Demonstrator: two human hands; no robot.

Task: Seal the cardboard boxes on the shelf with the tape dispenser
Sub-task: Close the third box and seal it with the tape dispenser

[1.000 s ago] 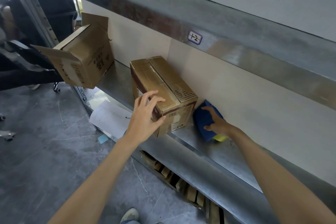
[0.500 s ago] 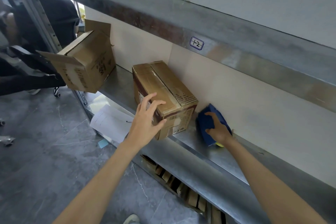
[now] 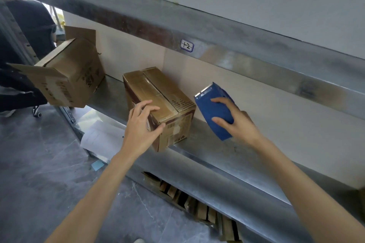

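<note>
A person's left hand (image 3: 142, 124) is gripping the near corner of a closed box (image 3: 158, 92), fingers curling over its top edge and the thumb pressing on the end face. The right hand (image 3: 237, 122) is grasping a blue dispenser (image 3: 215, 112), fingers and thumb wrapping round its body, and is holding it clear of the metal shelf (image 3: 217, 148), just right of the box, with its toothed edge pointing up and away. An open box (image 3: 71, 77) is overhanging the shelf's left end, flaps splaying. A paper (image 3: 100, 140) is lying below; a handwritten label (image 3: 186, 45) is sticking to the beam above.
</note>
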